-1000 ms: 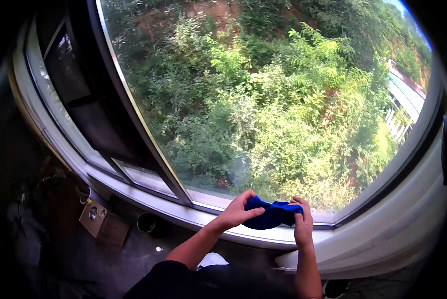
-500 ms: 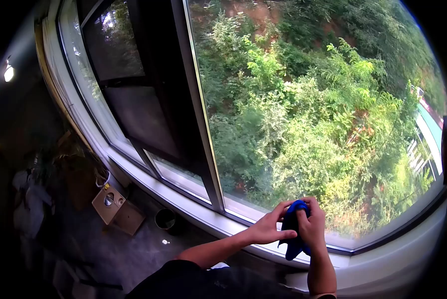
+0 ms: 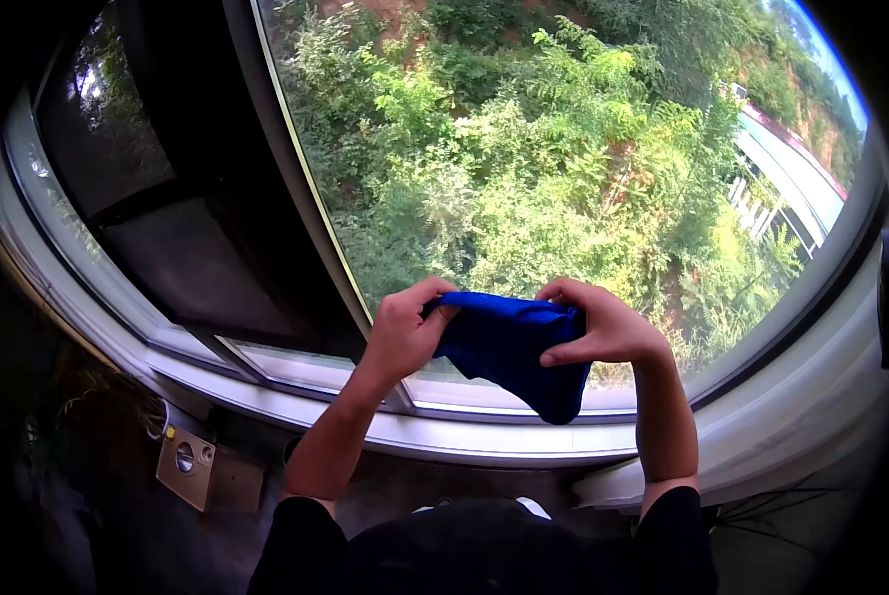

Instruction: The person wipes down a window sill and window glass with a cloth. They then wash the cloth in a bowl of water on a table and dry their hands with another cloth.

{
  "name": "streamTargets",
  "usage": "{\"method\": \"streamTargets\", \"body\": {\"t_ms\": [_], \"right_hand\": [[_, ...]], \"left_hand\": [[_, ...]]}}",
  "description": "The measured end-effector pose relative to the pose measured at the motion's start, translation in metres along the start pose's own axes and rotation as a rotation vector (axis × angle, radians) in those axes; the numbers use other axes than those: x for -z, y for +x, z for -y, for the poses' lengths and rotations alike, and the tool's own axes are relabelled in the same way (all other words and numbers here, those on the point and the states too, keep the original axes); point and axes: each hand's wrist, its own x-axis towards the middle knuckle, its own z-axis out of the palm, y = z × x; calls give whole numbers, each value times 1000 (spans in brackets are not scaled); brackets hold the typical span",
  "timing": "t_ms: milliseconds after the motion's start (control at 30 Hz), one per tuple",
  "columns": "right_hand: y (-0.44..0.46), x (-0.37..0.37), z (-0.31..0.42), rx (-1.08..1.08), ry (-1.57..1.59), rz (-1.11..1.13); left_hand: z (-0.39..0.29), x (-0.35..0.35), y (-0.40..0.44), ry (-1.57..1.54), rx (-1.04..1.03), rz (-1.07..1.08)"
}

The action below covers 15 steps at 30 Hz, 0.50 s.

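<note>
Blue cloth (image 3: pixel 509 347) is hanging in front of the wide window (image 3: pixel 524 198), above the white sill (image 3: pixel 504 439), its lower right end drooping. Judging by this, lifting is done and opening out is only partly so: the fabric is spreading sideways but is not lying flat (whether it is touching the window, I cannot tell). The right hand (image 3: pixel 611 325) is holding one end, thumb and fingers spreading wide; the left hand (image 3: pixel 402 332) is pinching the opposite corner narrowly.
</note>
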Motion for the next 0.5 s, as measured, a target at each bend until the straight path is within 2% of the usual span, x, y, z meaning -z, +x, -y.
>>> {"method": "streamTargets", "body": {"t_ms": [67,100,167,233,267,333,367,400,467,500], "right_hand": [[6,4,7,-21,-326,-98],[6,3,9,77,-309,-185],[7,7,10,105,-298,-276],[6,11,8,196,-259,-383],[6,14,5,195,-260,-380],[7,25,0,196,23,-173],[9,29,0,107,142,-77],[7,33,6,10,226,0],[8,35,-8,99,275,86],[2,38,-15,92,276,82]], "left_hand": [[-1,13,13,74,-45,34],[-1,19,17,97,11,100],[-1,29,20,125,66,162],[2,31,18,-193,143,413],[2,30,17,-196,145,412],[3,25,17,-424,141,407],[12,22,20,-435,17,404],[11,18,18,-440,21,410],[7,6,14,-676,322,408],[-1,-1,12,-809,336,444]]}}
